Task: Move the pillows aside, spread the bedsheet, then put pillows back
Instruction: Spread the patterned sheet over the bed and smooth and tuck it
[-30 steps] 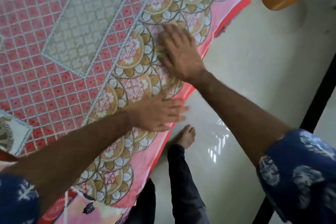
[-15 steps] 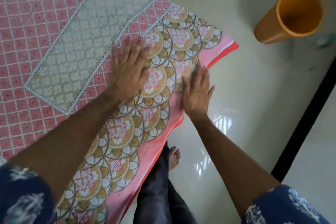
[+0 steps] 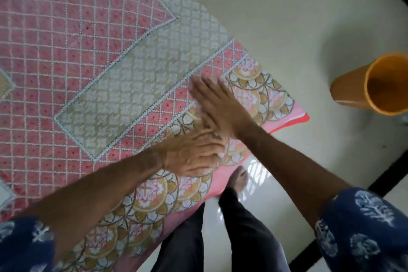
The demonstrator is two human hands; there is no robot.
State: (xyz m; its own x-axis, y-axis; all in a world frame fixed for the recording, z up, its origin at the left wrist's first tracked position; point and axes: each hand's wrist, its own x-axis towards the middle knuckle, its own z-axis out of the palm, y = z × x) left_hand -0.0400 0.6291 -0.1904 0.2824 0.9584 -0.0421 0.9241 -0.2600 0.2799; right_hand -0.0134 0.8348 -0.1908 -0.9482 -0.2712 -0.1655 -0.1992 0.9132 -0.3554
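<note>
Both palms press flat on the bedsheet [image 3: 92,55] near its corner by the orange bin [image 3: 373,86]; left hand [image 3: 194,152] and right hand [image 3: 223,106] gripping nothing, fingers [image 3: 198,86] spread; best to sweep outward toward that corner; no pillows in view.

So the bed [image 3: 284,125] is fully covered by a pink bedsheet [image 3: 66,55], lying pretty flat, with a pale patterned band running diagonally across it and gold scallop medallions along the near edge. Both hands are pressed flat on the sheet close to the near right corner, left hand [image 3: 194,154] just below the right hand [image 3: 220,108], touching. Off that corner, an orange bin [image 3: 353,90] stands on the glossy pale floor [image 3: 287,28], well apart from the bed.
</note>
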